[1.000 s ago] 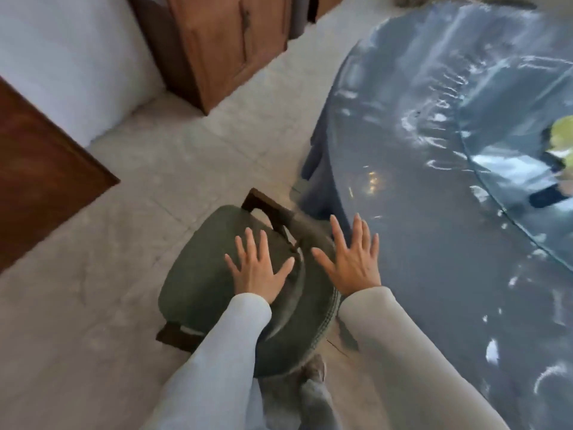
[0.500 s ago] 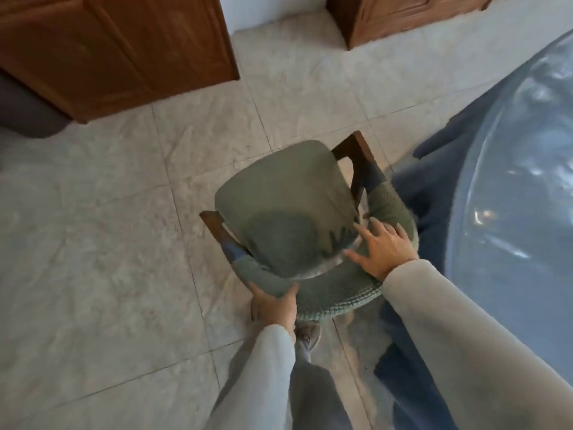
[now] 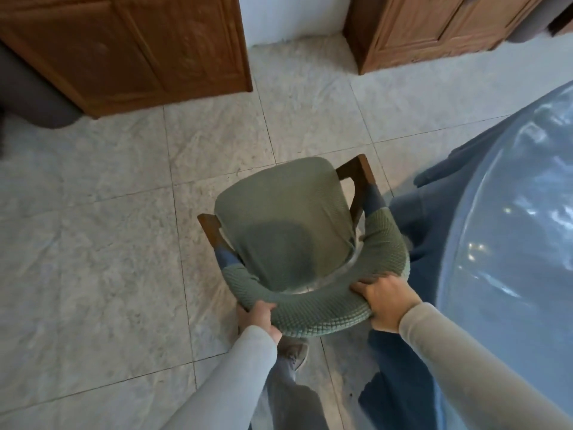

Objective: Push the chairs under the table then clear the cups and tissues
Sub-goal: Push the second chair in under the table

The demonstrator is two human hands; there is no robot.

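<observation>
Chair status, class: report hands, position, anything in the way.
Left hand and right hand grip the chair by its backrest. Stands beside the table, not under it. Tablecloth drapes close alongside.

A chair [image 3: 288,225] with a green knitted cover is seen from above on a tiled floor [image 3: 108,243]. Its curved backrest is gripped at the left end by the left hand [image 3: 259,318] and towards the right end by the right hand [image 3: 387,302], with fingers curled over the top. Just right of the chair, a table [image 3: 511,228] under glossy clear plastic and blue cloth is seen; the whole seat lies outside its edge. Beyond the chair, a dark wooden cabinet [image 3: 124,48] is seen to the left and a lighter cabinet [image 3: 434,26] to the right. A shoe [image 3: 293,352] is seen just behind the backrest.
</observation>
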